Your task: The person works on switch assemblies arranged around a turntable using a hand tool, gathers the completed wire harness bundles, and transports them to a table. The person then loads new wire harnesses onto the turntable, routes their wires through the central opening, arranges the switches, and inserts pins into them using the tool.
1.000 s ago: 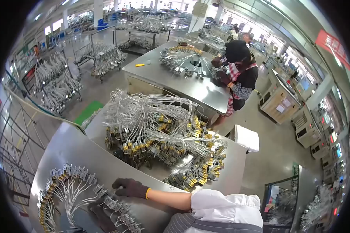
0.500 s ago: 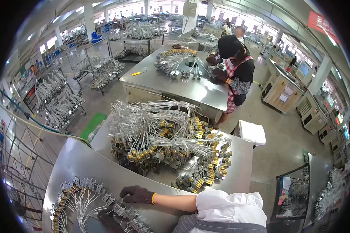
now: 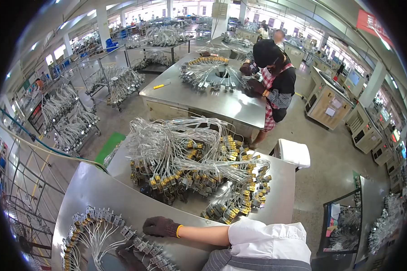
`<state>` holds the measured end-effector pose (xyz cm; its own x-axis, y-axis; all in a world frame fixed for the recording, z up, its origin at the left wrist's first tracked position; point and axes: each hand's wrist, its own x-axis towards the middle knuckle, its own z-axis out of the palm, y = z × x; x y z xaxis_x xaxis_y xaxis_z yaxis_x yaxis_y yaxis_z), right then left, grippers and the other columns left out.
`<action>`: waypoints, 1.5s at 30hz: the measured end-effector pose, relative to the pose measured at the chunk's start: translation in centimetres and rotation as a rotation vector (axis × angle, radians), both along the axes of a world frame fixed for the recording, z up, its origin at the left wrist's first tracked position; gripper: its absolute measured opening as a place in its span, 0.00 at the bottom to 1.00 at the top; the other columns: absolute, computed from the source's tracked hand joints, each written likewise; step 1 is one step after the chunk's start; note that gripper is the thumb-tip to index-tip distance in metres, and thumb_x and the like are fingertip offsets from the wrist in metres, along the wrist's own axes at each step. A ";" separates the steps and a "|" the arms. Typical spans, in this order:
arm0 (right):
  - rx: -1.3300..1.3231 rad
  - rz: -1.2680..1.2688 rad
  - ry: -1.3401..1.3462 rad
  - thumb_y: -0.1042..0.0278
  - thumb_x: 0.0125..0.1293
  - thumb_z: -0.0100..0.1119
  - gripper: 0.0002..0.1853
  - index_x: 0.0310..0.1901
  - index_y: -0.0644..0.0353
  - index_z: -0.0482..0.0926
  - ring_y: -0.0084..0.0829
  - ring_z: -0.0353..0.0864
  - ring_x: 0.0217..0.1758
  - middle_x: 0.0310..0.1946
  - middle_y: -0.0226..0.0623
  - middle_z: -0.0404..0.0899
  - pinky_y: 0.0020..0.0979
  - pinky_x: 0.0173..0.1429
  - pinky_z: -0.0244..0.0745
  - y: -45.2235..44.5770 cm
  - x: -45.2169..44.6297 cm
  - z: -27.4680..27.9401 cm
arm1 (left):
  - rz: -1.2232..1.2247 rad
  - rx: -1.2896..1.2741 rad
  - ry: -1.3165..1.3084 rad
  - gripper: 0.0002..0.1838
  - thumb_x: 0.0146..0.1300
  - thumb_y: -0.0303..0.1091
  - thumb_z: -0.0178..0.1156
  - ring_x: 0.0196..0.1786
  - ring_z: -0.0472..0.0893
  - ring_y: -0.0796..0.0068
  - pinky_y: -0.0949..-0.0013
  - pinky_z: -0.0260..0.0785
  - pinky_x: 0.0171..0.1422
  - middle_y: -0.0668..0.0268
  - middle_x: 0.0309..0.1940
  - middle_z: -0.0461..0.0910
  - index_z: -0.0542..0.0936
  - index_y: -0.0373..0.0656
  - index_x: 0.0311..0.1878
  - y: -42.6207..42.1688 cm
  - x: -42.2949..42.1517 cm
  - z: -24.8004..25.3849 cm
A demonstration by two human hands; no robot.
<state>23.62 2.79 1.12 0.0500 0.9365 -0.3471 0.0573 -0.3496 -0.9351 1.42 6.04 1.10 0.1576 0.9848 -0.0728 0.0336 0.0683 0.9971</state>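
Observation:
My right hand [image 3: 161,226], in a dark knit glove with a yellow cuff, rests low over the metal table [image 3: 122,198]. Its fingers are curled, and their undersides are hidden. Just left of it runs a curved row of small metal connectors [image 3: 142,246] with thin white wires [image 3: 97,235]. My left hand [image 3: 132,260], in a dark glove too, lies at the bottom edge beside these wires. It is dim and partly covered by the connectors, so its fingers cannot be made out.
A large heap of wire bundles [image 3: 176,140] with yellow-marked connectors lies ahead. Beyond it, a co-worker [image 3: 276,77] handles a similar ring of wired parts [image 3: 203,70] on another table. A white-covered stool [image 3: 294,152] stands at the right; loaded racks [image 3: 70,119] are at the left.
The view has shifted slightly. My right hand's fingers look a little more curled, and it stays beside the connector row. My left hand has barely moved.

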 end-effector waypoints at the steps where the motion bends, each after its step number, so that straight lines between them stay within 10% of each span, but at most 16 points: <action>1: 0.057 -0.013 -0.050 0.53 0.57 0.61 0.18 0.44 0.57 0.82 0.26 0.82 0.34 0.37 0.33 0.85 0.31 0.43 0.76 -0.1 -0.1 -0.3 | 0.001 0.000 -0.001 0.37 0.70 0.65 0.43 0.26 0.76 0.70 0.68 0.72 0.32 0.58 0.30 0.77 0.79 0.33 0.48 0.0 -0.1 0.0; 13: 0.207 -0.022 -0.056 0.53 0.57 0.63 0.18 0.45 0.55 0.82 0.30 0.83 0.41 0.40 0.35 0.85 0.34 0.49 0.76 0.3 -0.4 -2.1 | 0.333 0.076 -0.148 0.32 0.73 0.59 0.43 0.32 0.78 0.69 0.66 0.73 0.38 0.57 0.35 0.81 0.79 0.34 0.49 -0.4 1.5 -1.0; 16: -0.071 0.035 0.007 0.53 0.58 0.62 0.18 0.45 0.55 0.82 0.30 0.83 0.42 0.41 0.35 0.85 0.35 0.50 0.76 0.3 0.2 0.0 | 0.053 0.231 0.343 0.32 0.73 0.59 0.43 0.34 0.78 0.69 0.65 0.72 0.39 0.57 0.36 0.82 0.79 0.35 0.49 -0.7 0.4 1.5; 23: 0.264 -0.034 -0.115 0.53 0.57 0.62 0.18 0.45 0.55 0.82 0.29 0.83 0.41 0.39 0.35 0.85 0.34 0.49 0.76 0.7 -0.5 -3.2 | -0.014 0.183 0.106 0.35 0.71 0.63 0.43 0.30 0.78 0.68 0.68 0.72 0.36 0.57 0.34 0.81 0.79 0.35 0.49 -0.3 -0.2 0.2; 26: -0.110 0.018 0.070 0.53 0.57 0.63 0.18 0.44 0.56 0.82 0.31 0.83 0.42 0.39 0.36 0.85 0.35 0.51 0.76 0.4 -0.2 -1.1 | -0.018 0.075 -0.010 0.36 0.71 0.65 0.43 0.27 0.76 0.69 0.70 0.72 0.34 0.58 0.32 0.80 0.79 0.34 0.49 -0.3 0.0 -0.1; 28: 0.329 -0.084 -0.184 0.53 0.56 0.63 0.19 0.45 0.56 0.82 0.33 0.83 0.46 0.42 0.38 0.85 0.36 0.53 0.75 0.4 -0.9 -3.4 | -0.001 0.039 -0.060 0.37 0.70 0.65 0.43 0.26 0.75 0.70 0.71 0.71 0.33 0.58 0.31 0.79 0.79 0.33 0.48 -0.2 0.0 0.1; 32: 0.025 0.052 -0.045 0.54 0.56 0.64 0.21 0.48 0.56 0.80 0.36 0.81 0.52 0.46 0.40 0.83 0.36 0.57 0.73 0.7 -0.2 -2.4 | 0.019 0.068 -0.013 0.35 0.71 0.63 0.44 0.27 0.75 0.70 0.71 0.71 0.33 0.58 0.31 0.79 0.79 0.34 0.47 0.0 0.2 -0.3; 37: 0.417 -0.147 -0.198 0.51 0.56 0.64 0.19 0.41 0.57 0.83 0.29 0.83 0.35 0.34 0.36 0.85 0.32 0.43 0.77 0.8 -1.1 -4.4 | 0.046 0.086 -0.019 0.33 0.71 0.60 0.44 0.28 0.76 0.70 0.71 0.71 0.34 0.58 0.32 0.80 0.79 0.34 0.46 0.1 -0.1 -0.7; 45: 0.010 -0.028 -0.033 0.48 0.58 0.62 0.18 0.37 0.57 0.84 0.25 0.81 0.28 0.27 0.33 0.83 0.31 0.36 0.76 0.7 -0.5 -1.2 | 0.079 0.096 -0.014 0.29 0.71 0.56 0.45 0.29 0.76 0.71 0.71 0.71 0.34 0.59 0.33 0.80 0.79 0.35 0.45 -0.1 0.0 -0.8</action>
